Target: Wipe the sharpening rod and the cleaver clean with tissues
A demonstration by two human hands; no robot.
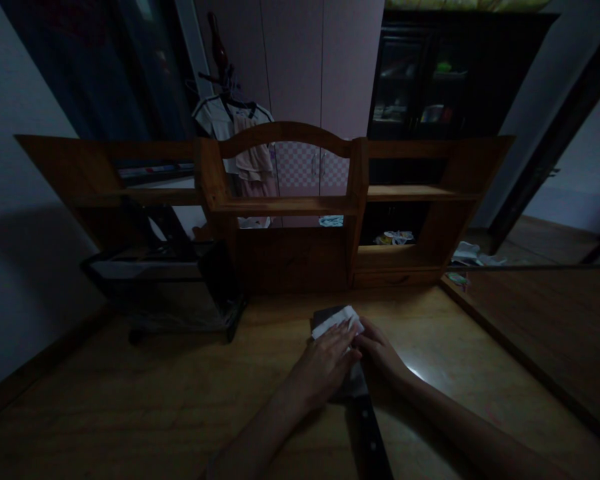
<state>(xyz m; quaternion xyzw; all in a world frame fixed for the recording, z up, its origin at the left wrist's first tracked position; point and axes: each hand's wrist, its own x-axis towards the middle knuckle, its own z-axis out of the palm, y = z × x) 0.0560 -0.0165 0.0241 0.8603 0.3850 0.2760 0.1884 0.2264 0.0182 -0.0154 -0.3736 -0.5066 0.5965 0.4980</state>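
A kitchen knife (373, 433) with a broad blade and a black riveted handle lies on the wooden table, its handle pointing toward me. Across the far part of the blade is a white folded tissue or cloth (330, 324); I cannot tell which. My left hand (326, 363) rests over the white piece with fingers stretched out, covering much of the blade. On the right, my right hand (377, 348) has its fingers bent at the edge of the white piece, seemingly pinching it. The fingertips there are partly hidden and dim.
The wooden table (220, 393) has a shelf unit (285, 205) along its back. A black-framed rack (165, 287) stands at the left. White plastic items (467, 253) lie past the right end of the shelves. Clothes (253, 147) hang behind. The room is dark.
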